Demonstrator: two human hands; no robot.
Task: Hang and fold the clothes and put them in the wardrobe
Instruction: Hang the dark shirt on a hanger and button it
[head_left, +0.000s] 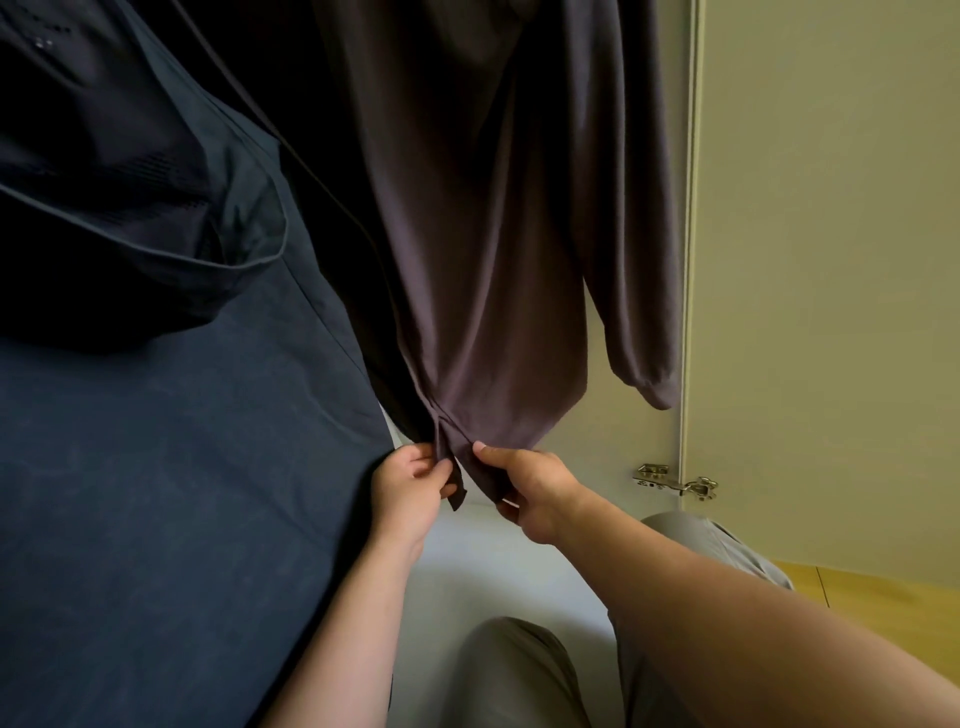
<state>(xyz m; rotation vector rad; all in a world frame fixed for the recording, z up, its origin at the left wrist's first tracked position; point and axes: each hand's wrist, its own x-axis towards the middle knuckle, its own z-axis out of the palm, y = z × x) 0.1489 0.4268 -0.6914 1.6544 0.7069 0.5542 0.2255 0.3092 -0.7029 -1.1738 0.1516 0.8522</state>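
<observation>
Navy jacket (182, 467) crowds brown top (493, 234); hinge (675, 480) at rt.

The dark brownish-purple long-sleeved top (493, 234) runs out past the upper edge, so whatever it hangs from cannot be seen. Its hem covers part of the fingers of the left hand (410, 488) and the right hand (524, 493) that pinch it. Left of the top, the navy blue woven garment (156, 467) is cut off at the left and lower edges; right of the top, the pale cream wardrobe door (831, 260) runs beyond the right edge.
</observation>
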